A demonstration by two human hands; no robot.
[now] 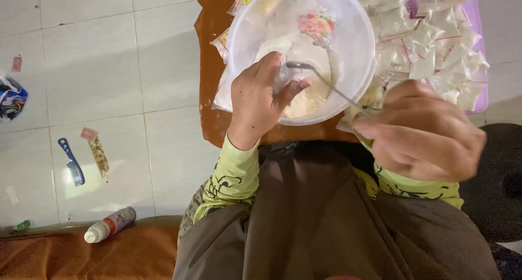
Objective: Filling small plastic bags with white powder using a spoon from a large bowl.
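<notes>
Gripping a spoon (321, 79), right hand (421, 130); left hand (255, 103) steadies bowl (348, 19).

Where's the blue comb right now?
In the head view the blue comb lies on the white tiled floor at the far left, beside a small patterned packet and above a white bottle lying on its side.

Small clear sealed bags of white powder (435, 46) lay heaped in a purple tray (478, 30) at far right. On the floor at left lay a white bottle with a red label (110, 224), a brown printed sachet (99, 156), a small pink wrapper (88, 133) and a blue packet (11, 98).
</notes>
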